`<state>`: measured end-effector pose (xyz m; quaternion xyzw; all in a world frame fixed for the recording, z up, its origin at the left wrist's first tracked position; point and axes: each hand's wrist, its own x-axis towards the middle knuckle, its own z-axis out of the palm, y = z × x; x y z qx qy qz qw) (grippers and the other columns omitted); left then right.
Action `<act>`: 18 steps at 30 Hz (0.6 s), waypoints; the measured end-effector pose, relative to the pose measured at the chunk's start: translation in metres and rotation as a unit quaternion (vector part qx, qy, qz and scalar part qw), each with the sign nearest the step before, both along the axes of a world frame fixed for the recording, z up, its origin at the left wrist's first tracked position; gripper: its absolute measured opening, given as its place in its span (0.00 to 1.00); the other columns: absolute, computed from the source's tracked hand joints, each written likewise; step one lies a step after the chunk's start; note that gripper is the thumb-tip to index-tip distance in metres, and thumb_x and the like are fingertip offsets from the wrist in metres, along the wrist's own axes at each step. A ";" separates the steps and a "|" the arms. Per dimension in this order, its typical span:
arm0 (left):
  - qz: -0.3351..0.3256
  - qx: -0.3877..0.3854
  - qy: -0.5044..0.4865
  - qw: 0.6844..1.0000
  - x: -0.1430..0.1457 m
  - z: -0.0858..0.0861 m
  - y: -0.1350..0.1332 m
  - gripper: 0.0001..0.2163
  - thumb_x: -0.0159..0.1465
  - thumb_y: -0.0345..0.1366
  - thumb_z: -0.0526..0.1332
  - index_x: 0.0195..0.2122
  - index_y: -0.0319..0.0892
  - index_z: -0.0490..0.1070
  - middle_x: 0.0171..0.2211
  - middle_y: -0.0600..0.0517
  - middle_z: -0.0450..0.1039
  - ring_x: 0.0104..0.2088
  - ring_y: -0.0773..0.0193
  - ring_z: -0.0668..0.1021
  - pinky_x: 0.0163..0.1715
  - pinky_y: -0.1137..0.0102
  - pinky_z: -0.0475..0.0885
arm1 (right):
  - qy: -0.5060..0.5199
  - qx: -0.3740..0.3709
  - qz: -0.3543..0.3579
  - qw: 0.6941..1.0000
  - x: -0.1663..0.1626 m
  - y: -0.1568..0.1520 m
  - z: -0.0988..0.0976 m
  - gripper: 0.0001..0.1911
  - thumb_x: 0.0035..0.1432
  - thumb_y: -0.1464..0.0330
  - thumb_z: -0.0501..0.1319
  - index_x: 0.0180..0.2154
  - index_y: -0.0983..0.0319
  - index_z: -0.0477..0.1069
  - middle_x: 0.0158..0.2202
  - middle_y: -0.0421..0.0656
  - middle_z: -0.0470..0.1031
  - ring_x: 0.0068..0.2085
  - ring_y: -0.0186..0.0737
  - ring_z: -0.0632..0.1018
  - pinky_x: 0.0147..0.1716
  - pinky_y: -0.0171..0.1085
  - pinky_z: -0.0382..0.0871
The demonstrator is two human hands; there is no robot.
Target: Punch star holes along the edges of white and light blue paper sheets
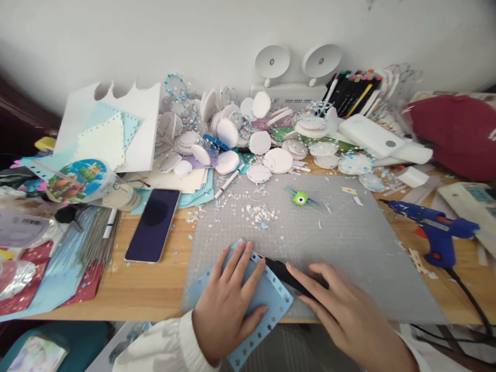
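Observation:
My left hand point(232, 305) lies flat with its fingers spread, pressing on a sheet of light blue paper point(284, 298) that has small flower-shaped holes punched along its edges. The paper rests at an angle on the grey cutting mat point(349, 258), with one corner hanging over the table's front edge. In my right hand point(349, 310) is a black utility knife point(284, 275). Its tip meets the paper's upper right edge, close to my left fingertips; the blade is hardly visible. Beyond my hands lie white and blue punched paper bits point(260, 214) and a green craft punch point(300, 198).
On the left are a phone point(154, 225), a drink cup point(120, 191) and a bundle of thin wires point(101, 240). White paper discs point(279, 160) crowd the back, before a two-headed lamp point(272, 62). A blue glue gun point(437, 227) with its cord lies at right.

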<state>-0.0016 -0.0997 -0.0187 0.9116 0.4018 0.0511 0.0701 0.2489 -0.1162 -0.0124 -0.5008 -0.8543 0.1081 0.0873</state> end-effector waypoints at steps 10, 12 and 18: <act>0.038 0.009 -0.012 0.999 0.003 -0.005 0.000 0.38 0.62 0.51 0.52 0.64 0.26 0.44 0.66 0.33 0.40 0.66 0.43 0.46 0.61 0.54 0.50 | 0.004 -0.012 0.008 1.000 -0.003 0.003 0.000 0.25 0.65 0.64 0.50 0.62 0.54 0.54 0.42 0.48 0.68 0.39 0.40 0.75 0.34 0.38 0.74; 0.037 0.007 -0.012 0.999 0.003 -0.005 0.001 0.38 0.62 0.51 0.52 0.65 0.26 0.44 0.66 0.33 0.40 0.66 0.43 0.46 0.61 0.54 0.50 | 0.006 -0.009 0.008 1.000 -0.006 0.005 0.000 0.24 0.65 0.64 0.49 0.62 0.54 0.55 0.41 0.48 0.68 0.38 0.40 0.75 0.34 0.38 0.74; 0.036 -0.004 -0.016 0.999 0.002 -0.004 0.000 0.38 0.62 0.50 0.52 0.65 0.28 0.43 0.66 0.34 0.39 0.66 0.43 0.46 0.61 0.53 0.50 | 0.000 -0.004 0.011 1.000 -0.004 0.006 0.000 0.24 0.64 0.64 0.50 0.62 0.54 0.55 0.41 0.47 0.69 0.38 0.40 0.75 0.34 0.37 0.74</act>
